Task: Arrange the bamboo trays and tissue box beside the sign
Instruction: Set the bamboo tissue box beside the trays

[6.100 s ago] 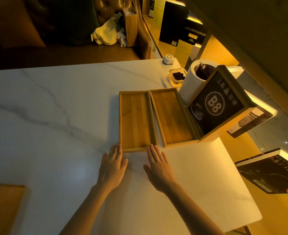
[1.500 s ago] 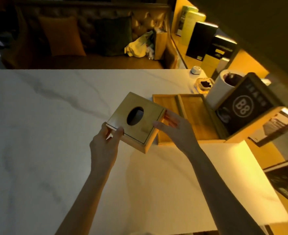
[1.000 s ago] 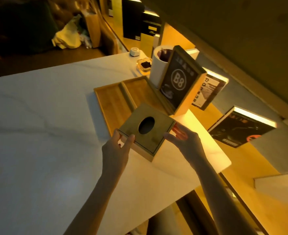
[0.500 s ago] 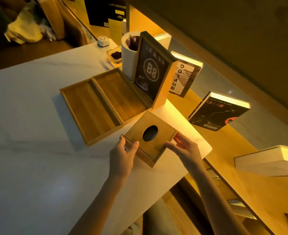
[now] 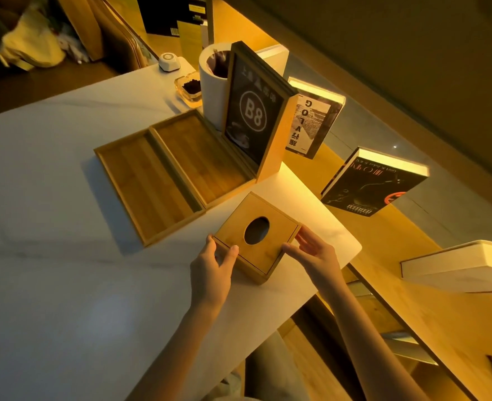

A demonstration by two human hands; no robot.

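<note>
The box (image 5: 270, 251) has moved from over the trays (image 5: 152, 180) to the table (image 5: 65, 285) corner just in front of the sign (image 5: 253, 111). It is probably set down, though its base is hidden. The left hand (image 5: 212, 267) grips its near corner, and the right hand (image 5: 314, 253) presses straight fingers against its side. Likely only squaring up remains.

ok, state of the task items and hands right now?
tissue box: hole up, no tissue showing, between both hands
left hand: grips the box's near corner
right hand: fingers straight at the box's right edge
sign: standing
outer tray: flat, empty
inner tray: flat, empty, against sign
</note>
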